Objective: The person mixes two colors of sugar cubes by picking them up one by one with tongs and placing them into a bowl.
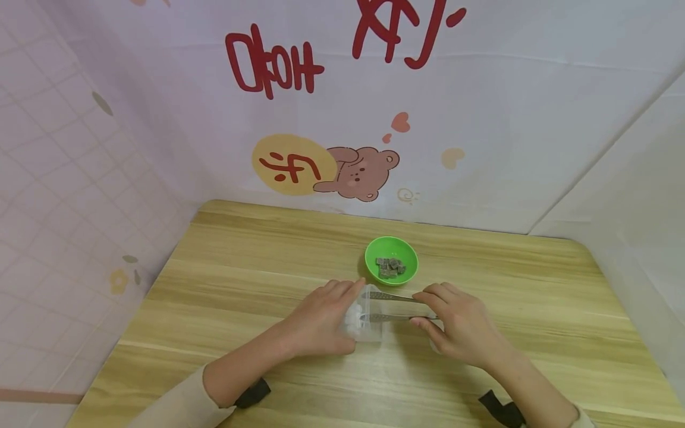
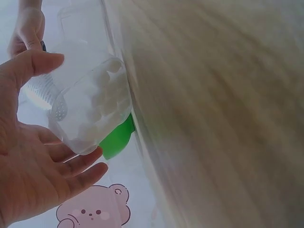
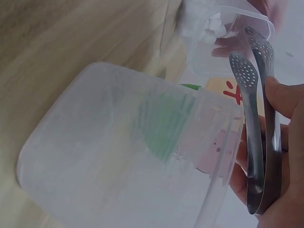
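Right hand (image 1: 461,326) is pinching metal tongs (image 1: 396,298) pretty much sideways, tips aimed left at the clear tub (image 1: 369,334) the left hand (image 1: 323,321) grips.

Pale wood-grain surface (image 1: 267,261) with rounded far corners, green bowl (image 1: 391,245) upright on it, clear plastic box (image 3: 90,152) nearer the viewer, tilted clear tub (image 1: 373,333), its contact unclear.

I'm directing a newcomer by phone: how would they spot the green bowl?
On the wooden table, in front of the bear printed on the backdrop, sits a round bowl holding grey-brown cubes. Its bright green colour sets it apart from the clear container and metal tongs nearby.
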The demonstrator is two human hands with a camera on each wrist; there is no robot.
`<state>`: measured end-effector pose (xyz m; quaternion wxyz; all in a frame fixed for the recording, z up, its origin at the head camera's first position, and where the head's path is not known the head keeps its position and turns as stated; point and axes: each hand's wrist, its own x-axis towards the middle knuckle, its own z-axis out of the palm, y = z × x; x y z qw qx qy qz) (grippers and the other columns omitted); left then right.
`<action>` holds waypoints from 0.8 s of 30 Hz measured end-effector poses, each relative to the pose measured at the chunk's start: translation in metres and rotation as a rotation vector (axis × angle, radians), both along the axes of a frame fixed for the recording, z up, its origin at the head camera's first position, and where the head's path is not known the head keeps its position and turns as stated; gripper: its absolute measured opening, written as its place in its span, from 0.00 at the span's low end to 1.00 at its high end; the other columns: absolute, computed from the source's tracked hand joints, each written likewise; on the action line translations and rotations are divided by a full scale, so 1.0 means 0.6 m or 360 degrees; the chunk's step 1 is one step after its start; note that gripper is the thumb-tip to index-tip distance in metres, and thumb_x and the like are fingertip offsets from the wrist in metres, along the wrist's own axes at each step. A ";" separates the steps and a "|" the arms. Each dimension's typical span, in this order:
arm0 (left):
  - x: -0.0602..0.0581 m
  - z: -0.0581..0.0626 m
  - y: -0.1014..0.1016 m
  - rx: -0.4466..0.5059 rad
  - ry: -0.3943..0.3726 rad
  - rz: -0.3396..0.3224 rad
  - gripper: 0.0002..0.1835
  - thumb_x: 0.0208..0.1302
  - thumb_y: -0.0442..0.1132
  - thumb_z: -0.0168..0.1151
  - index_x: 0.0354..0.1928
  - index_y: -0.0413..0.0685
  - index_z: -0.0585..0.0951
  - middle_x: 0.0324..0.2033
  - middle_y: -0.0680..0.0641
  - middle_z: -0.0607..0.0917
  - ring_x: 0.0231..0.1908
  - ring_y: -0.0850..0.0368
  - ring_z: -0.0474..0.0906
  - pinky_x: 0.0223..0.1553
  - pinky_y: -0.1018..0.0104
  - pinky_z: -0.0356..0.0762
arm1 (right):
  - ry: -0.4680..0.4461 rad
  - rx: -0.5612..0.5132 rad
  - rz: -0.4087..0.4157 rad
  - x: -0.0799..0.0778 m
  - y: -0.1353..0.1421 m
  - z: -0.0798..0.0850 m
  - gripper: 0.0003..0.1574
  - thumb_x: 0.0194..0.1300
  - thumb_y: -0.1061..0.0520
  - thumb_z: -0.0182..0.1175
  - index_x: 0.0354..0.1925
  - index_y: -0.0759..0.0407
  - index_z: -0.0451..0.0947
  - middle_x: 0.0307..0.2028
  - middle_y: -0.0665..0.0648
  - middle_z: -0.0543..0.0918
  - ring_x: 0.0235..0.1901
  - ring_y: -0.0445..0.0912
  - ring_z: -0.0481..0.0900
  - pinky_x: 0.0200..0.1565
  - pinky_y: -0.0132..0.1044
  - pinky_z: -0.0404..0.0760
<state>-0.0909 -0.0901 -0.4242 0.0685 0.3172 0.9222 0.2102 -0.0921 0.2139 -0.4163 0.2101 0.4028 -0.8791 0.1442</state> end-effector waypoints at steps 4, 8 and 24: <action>-0.001 0.002 -0.004 -0.0023 -0.0039 -0.0034 0.60 0.49 0.45 0.79 0.82 0.41 0.56 0.72 0.43 0.71 0.70 0.48 0.68 0.70 0.51 0.68 | -0.0008 -0.0014 0.0010 -0.001 0.001 0.000 0.36 0.80 0.33 0.47 0.49 0.60 0.85 0.42 0.50 0.85 0.39 0.44 0.83 0.34 0.42 0.84; -0.004 0.006 -0.008 -0.0035 -0.0099 -0.0055 0.61 0.49 0.41 0.79 0.83 0.42 0.54 0.74 0.43 0.69 0.72 0.47 0.66 0.72 0.50 0.65 | -0.0014 -0.0024 0.0016 -0.001 0.001 0.000 0.35 0.80 0.33 0.48 0.49 0.60 0.85 0.42 0.50 0.85 0.39 0.44 0.83 0.34 0.42 0.84; -0.019 0.018 -0.025 0.0017 -0.0220 -0.0132 0.58 0.51 0.36 0.79 0.83 0.45 0.56 0.73 0.45 0.71 0.72 0.47 0.67 0.72 0.52 0.66 | 0.0023 0.0057 0.0088 -0.007 0.006 -0.005 0.25 0.78 0.41 0.55 0.44 0.60 0.85 0.39 0.50 0.84 0.36 0.44 0.82 0.33 0.41 0.84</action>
